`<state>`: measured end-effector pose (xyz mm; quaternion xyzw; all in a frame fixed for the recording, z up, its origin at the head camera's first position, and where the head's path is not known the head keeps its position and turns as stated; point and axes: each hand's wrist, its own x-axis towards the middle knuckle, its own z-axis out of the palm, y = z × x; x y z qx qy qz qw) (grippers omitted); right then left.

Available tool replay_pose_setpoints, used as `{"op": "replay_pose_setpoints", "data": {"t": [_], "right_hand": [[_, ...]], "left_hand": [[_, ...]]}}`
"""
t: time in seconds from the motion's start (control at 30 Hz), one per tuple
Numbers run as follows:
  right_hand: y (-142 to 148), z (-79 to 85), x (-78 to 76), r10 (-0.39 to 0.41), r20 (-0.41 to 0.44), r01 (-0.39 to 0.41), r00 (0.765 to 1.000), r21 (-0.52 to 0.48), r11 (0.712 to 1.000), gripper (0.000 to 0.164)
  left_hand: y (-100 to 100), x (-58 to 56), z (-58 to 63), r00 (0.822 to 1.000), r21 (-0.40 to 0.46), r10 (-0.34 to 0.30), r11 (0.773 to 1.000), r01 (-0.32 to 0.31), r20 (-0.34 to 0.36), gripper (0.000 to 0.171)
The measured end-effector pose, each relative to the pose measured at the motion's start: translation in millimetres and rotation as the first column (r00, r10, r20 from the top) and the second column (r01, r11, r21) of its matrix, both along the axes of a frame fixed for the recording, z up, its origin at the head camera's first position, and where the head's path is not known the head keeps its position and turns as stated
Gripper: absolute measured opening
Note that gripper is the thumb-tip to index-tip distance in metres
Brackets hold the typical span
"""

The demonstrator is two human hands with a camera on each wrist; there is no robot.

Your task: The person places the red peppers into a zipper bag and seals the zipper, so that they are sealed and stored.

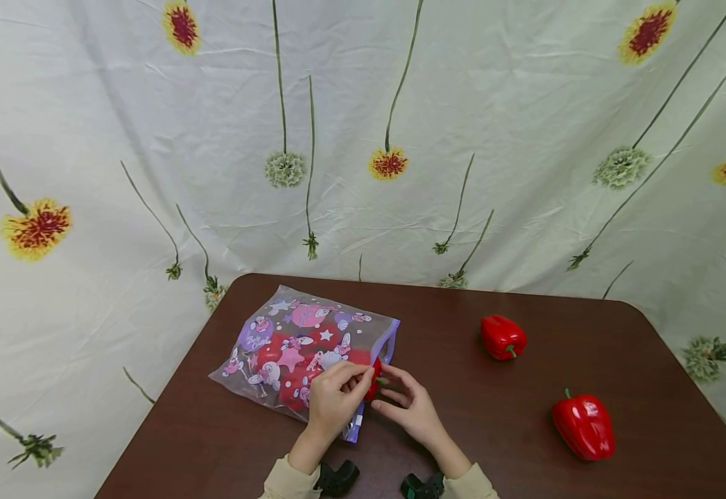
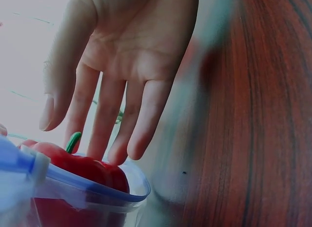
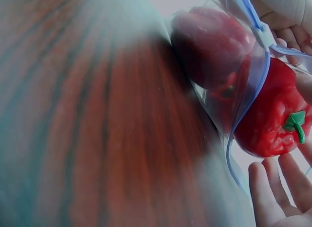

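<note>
Bag [image 1: 309,315] pinched in left hand [image 1: 334,398], right hand [image 1: 414,410] spread, we are touching the lower-centre pepper [image 1: 372,391], probably light, stiff and slippery, best cupped around its sides.

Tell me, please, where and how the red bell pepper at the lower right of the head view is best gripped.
Probably around the middle of the red bell pepper, from above, across its two long sides: nothing covers it, it seems to lie on its side, and its green stem looks too thin to hold.
</note>
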<state>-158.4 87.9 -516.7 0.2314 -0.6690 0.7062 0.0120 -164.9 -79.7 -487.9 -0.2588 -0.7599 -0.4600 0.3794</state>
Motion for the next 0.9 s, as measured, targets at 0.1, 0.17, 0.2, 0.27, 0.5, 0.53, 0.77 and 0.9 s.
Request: {"op": "replay_pose_setpoints", "data": {"t": [0.1,0.17,0.2,0.27,0.5,0.53,0.77,0.9], "right_hand": [[0,-0.7,-0.5,0.030,-0.015,-0.030,0.999,0.006,1.000,0.054],[1,-0.8,-0.8,0.051,-0.023,-0.051,0.998,0.008,0.999,0.054],[1,-0.9,-0.9,0.059,-0.020,-0.059,0.998,0.010,0.998,0.055],[1,-0.8,-0.8,0.063,-0.008,-0.062,0.998,0.014,0.998,0.054],[6,3.6,0.1,-0.017,0.067,0.015,0.998,0.028,0.999,0.053],[7,4.6,-0.2,-0.028,0.070,0.026,0.997,0.030,0.999,0.052],[13,14.0,-1.0,-0.074,0.043,0.073,0.996,0.038,0.997,0.050],[16,16.3,-2.1,-0.119,0.066,0.119,0.991,0.013,0.993,0.049]], "left_hand": [[0,-0.8,-0.6,1.000,-0.002,0.000,1.000,0.000,-0.004,0.008],[0,-1.0,-0.9,1.000,-0.003,0.000,1.000,0.000,-0.004,0.008],[0,-1.0,-0.9,1.000,-0.002,-0.001,1.000,0.001,-0.003,0.008],[-1,-0.9,-0.9,1.000,0.000,-0.003,1.000,0.003,-0.002,0.009],[-1,-0.9,-0.2,1.000,-0.003,-0.007,1.000,0.007,-0.011,0.014],[-1,-1.0,-0.4,1.000,-0.003,-0.007,1.000,0.007,-0.010,0.015],[-2,-0.7,-1.7,1.000,-0.007,-0.004,1.000,0.004,0.014,0.015],[-2,0.4,-0.7,0.999,-0.015,0.011,1.000,-0.011,0.049,0.015]]}}
